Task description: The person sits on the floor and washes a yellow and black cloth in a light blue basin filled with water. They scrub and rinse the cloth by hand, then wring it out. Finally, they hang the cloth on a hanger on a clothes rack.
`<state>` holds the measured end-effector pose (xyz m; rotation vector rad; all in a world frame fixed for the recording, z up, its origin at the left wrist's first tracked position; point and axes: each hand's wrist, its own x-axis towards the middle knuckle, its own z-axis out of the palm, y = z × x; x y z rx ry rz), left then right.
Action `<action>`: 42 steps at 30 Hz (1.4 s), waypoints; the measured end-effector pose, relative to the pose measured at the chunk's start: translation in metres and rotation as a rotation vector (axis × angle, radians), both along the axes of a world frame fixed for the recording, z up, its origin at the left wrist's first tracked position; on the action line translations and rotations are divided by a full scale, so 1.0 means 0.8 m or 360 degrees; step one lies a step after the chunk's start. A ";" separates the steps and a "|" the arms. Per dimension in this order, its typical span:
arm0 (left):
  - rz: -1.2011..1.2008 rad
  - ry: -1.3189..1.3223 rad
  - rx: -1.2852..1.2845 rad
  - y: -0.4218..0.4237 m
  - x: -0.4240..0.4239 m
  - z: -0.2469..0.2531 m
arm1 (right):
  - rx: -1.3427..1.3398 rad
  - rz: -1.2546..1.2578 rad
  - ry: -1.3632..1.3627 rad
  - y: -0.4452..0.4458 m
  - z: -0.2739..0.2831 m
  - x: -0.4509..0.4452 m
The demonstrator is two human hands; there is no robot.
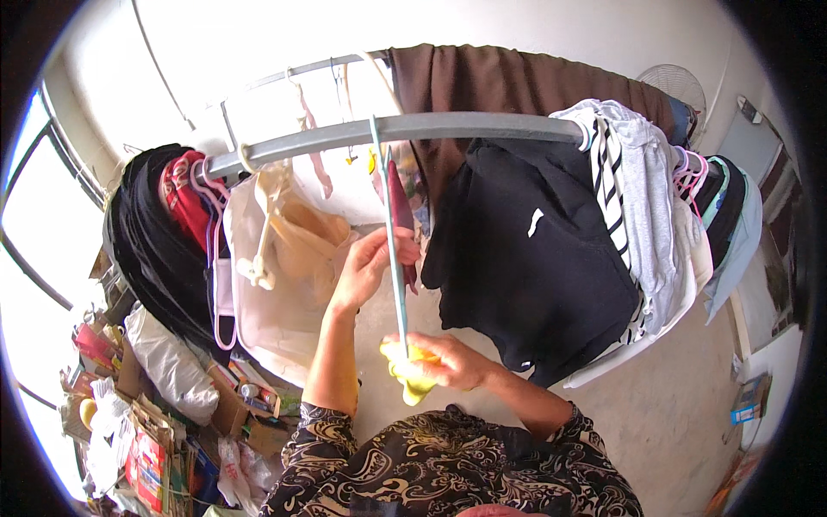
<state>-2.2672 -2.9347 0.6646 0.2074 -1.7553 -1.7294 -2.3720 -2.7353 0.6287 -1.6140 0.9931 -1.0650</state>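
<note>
A pale blue clothes hanger (391, 216) hooks over the grey metal rail (471, 126) and is seen nearly edge-on. A narrow dark red cloth (402, 199) hangs close along its right side. My left hand (367, 268) reaches up to the hanger's middle, its bent fingers passing behind the bar and closing on the dark red cloth. At the hanger's lower end, my right hand (455, 362) grips a bunched yellow cloth (417, 386) against the bar. Part of the yellow cloth is hidden beneath the fingers.
Black garments (530, 252) and striped and grey clothes (636, 213) hang at right. Cream garments (284, 291), pink hangers (223, 323) and dark clothes (148, 245) hang at left. Behind is a brown curtain-like cloth (517, 81). Cardboard and bags (171, 362) are piled lower left.
</note>
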 end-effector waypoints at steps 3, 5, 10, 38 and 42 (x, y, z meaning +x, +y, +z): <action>-0.0191 -0.0097 -0.0319 0.034 0.028 0.012 | -0.0175 -0.0106 0.0036 0.016 -0.001 -0.011; -0.0168 -0.0351 -0.0691 0.041 0.033 0.014 | -0.0255 -0.0275 0.0202 0.027 0.005 -0.022; -0.0073 -0.0298 -0.0630 0.051 0.031 0.012 | -0.0516 -0.0730 0.0702 0.051 0.035 -0.059; 0.0896 -0.0143 -0.0006 0.062 0.032 0.014 | -0.0434 -0.0875 -0.0334 -0.087 0.049 -0.074; 0.1095 0.0140 0.0431 0.066 0.009 -0.003 | 0.0019 -0.0848 -0.0459 -0.035 -0.046 -0.073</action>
